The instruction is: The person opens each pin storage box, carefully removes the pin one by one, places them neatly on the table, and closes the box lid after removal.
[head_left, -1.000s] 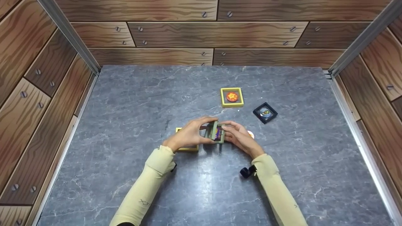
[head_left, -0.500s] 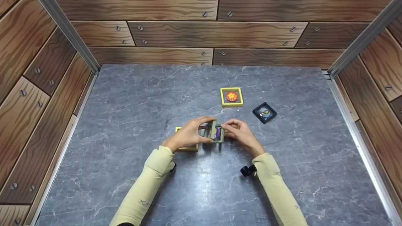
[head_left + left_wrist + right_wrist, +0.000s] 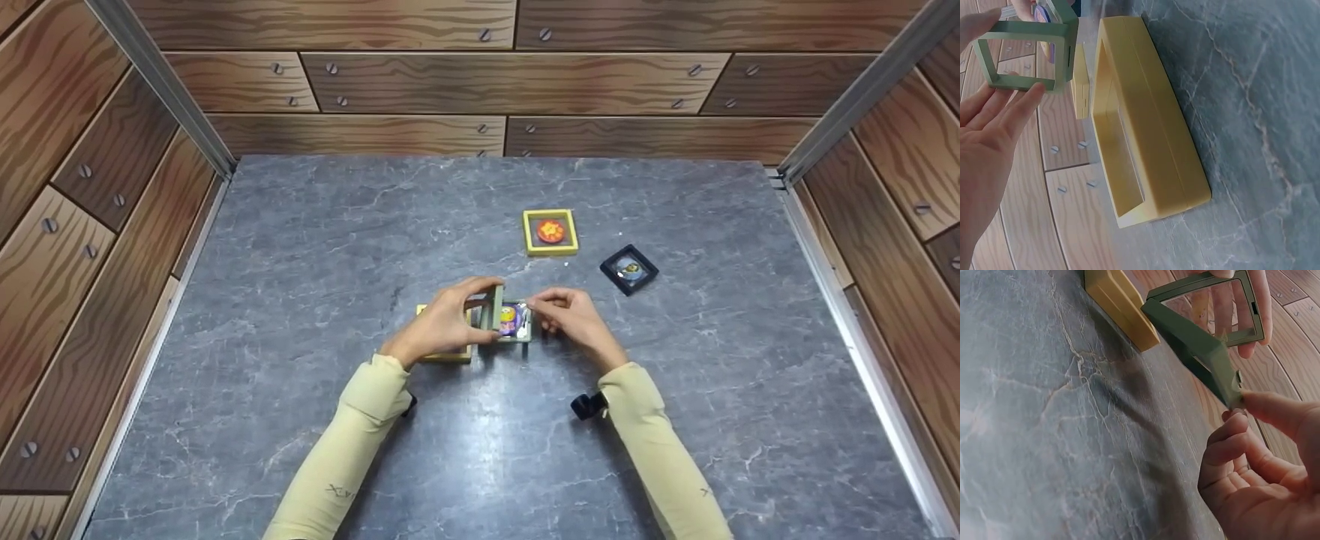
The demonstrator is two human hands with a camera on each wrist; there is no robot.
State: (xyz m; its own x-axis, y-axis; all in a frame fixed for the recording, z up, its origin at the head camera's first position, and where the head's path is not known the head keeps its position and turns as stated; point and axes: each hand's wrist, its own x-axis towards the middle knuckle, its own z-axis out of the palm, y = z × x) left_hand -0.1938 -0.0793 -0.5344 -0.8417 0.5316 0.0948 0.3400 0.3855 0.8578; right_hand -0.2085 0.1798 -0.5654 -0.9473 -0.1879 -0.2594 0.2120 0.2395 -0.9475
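A green hinged display frame (image 3: pixel 491 313) stands unfolded over the middle of the table, its two halves at an angle. My left hand (image 3: pixel 441 319) grips one half by its upper and lower edges, thumb against fingers. The far edge of the other half is pinched between thumb and fingertips of my right hand (image 3: pixel 576 316); the right wrist view shows this half (image 3: pixel 1196 343) up close. A round purple and yellow token (image 3: pixel 508 319) lies against the clear film in it. Partly behind my left hand is a yellow frame (image 3: pixel 1151 112) on the table.
Farther back lies another yellow frame (image 3: pixel 550 251) with a red-orange disc (image 3: pixel 550 231) in it. To its right a black frame (image 3: pixel 613 282) is turned cornerwise, a round token (image 3: pixel 631 269) inside. Wood-patterned walls (image 3: pixel 405 82) stand around the grey marbled table (image 3: pixel 337 225).
The green frame's halves have spread wider apart, so the purple token shows more fully. My left hand has shifted slightly left. The right fingers have drawn in to a pinch at the edge.
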